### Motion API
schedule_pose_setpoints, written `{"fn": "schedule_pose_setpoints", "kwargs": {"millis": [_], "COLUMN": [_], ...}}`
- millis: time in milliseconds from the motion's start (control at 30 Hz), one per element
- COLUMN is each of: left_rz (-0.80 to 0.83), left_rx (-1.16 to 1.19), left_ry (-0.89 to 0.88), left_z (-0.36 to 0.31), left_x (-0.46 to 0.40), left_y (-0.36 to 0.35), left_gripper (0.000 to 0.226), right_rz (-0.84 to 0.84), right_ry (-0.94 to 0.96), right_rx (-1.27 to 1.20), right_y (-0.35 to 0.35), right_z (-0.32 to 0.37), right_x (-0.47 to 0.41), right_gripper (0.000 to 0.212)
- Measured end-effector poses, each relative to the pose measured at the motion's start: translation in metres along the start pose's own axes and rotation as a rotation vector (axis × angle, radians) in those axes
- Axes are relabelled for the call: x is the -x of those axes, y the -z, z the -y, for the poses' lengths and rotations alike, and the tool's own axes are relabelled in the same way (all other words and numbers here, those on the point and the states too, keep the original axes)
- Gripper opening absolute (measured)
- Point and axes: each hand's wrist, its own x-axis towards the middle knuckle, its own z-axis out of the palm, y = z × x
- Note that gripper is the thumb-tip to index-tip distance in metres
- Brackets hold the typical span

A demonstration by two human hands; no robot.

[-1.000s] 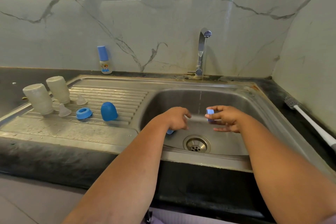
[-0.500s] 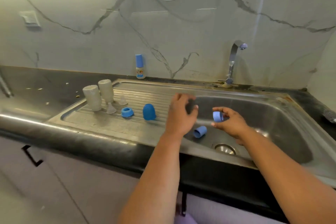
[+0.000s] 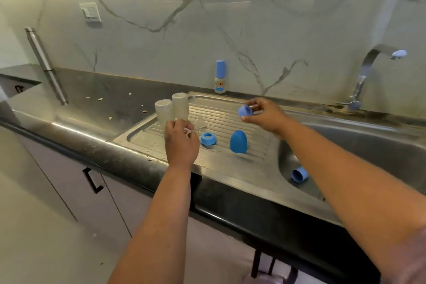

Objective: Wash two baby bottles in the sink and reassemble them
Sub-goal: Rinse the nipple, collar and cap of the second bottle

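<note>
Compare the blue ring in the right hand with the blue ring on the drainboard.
The blue ring in the right hand is pinched in the air, tipped on its side, opening facing left. The blue ring on the drainboard lies flat, untouched, opening up, between the left hand and the blue dome cap. Both are blue collars of similar size.

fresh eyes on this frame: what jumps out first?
The right hand holds a blue collar ring above the draining board, while the left hand pinches a clear teat by two upturned bottles. A blue cap stands on the board; another blue cap lies in the sink.
</note>
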Motion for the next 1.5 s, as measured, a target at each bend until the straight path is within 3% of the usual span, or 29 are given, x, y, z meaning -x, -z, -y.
{"fn": "schedule_pose_setpoints", "kwargs": {"millis": [233,400,733,900,1067,1167,1267,1333,1433,1500], "left_rz": [0.072,0.057,0.084,0.070,0.062,-0.021,-0.185,-0.213,-0.022,0.176], "left_rx": [-0.064,-0.054,-0.060,-0.042,-0.063,-0.063,0.019,0.102,0.256,0.314], "left_ry": [-0.058,-0.100,-0.119,-0.098,-0.093,-0.107,-0.272,-0.445,-0.623,-0.631], "left_z": [0.007,0.009,0.010,0.008,0.008,-0.001,-0.028,-0.053,-0.106,-0.135], "left_x": [-0.015,-0.022,-0.025,-0.024,-0.023,-0.017,0.002,0.021,0.060,0.083], "left_y": [-0.010,-0.012,-0.011,-0.010,-0.011,-0.011,-0.018,-0.033,-0.080,-0.115], "left_gripper": [0.013,0.014,0.018,0.019,0.012,0.013,0.012,0.008,0.005,0.007], "right_rz": [0.316,0.374,0.426,0.392,0.304,0.226,0.144,0.110,0.106,0.114], "right_ry": [0.030,0.021,-0.024,-0.003,0.013,-0.014,-0.090,-0.147,-0.311,-0.406], "right_rx": [0.550,0.675,0.643,0.654,0.565,0.580,0.547,0.462,0.347,0.390], "right_y": [-0.042,-0.066,-0.070,-0.068,-0.023,0.018,0.069,0.098,0.134,0.144], "right_z": [0.013,-0.003,-0.007,-0.004,0.004,-0.010,-0.042,-0.065,-0.109,-0.140], "right_x": [-0.074,-0.096,-0.110,-0.099,-0.075,-0.051,-0.018,0.006,0.049,0.068], "right_gripper": [0.051,0.051,0.051,0.071,0.063,0.057,0.047,0.035,0.027,0.023]}}
